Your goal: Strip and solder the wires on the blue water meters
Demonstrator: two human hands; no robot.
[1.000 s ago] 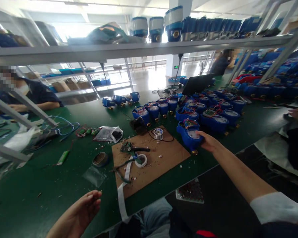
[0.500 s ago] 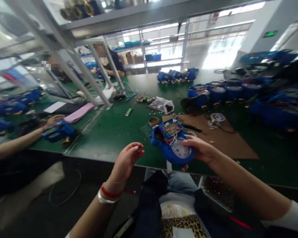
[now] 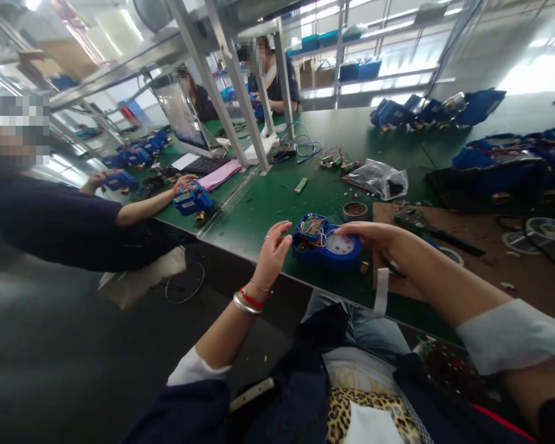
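Note:
A blue water meter (image 3: 326, 256) sits at the bench's front edge, its wiring compartment open to show coloured wires and its round clear dial facing up. A brass fitting (image 3: 364, 266) sticks out at its right end. My right hand (image 3: 372, 233) grips the meter from the right, with fingertips by the dial; the fingers underneath are hidden. Just off the meter's left end, my left hand (image 3: 274, 251) is held with its fingers apart and nothing visible in it.
A soldering-wire spool (image 3: 550, 229), a dark-handled tool (image 3: 437, 231) and brown board (image 3: 411, 271) lie to the right. Behind are a round tin (image 3: 354, 211), a plastic bag (image 3: 377, 179) and more blue meters (image 3: 437, 111). A co-worker's hand (image 3: 185, 182) touches another meter at left.
My view has swung right-to-left, shifting the bench rightward in the picture. The meter is turned and now lower on the bench. My left hand's fingers have opened from a pinch and come nearer the meter.

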